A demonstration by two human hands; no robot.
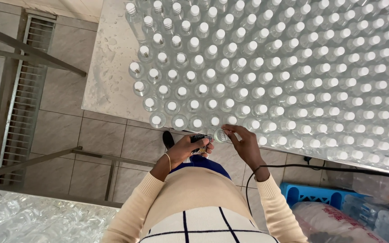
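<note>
- Pinching a clear white-capped bottle [221, 135] at the table [109, 85] front edge: right hand [247, 146] fingers
- Left hand [187, 148] fingers curl around a small dark object [200, 140]
- Blue crate [314, 193], lower right

Bright, even light; perhaps edge-warped.

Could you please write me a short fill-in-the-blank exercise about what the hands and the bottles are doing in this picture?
1. The right hand grips a clear bottle at the table's ____ edge.
2. The left hand holds a small dark object just ____ of that bottle.
3. The bottle caps on the table are ____ in colour.
4. The crate on the floor at lower right is ____.

Missing words: near; left; white; blue
</note>
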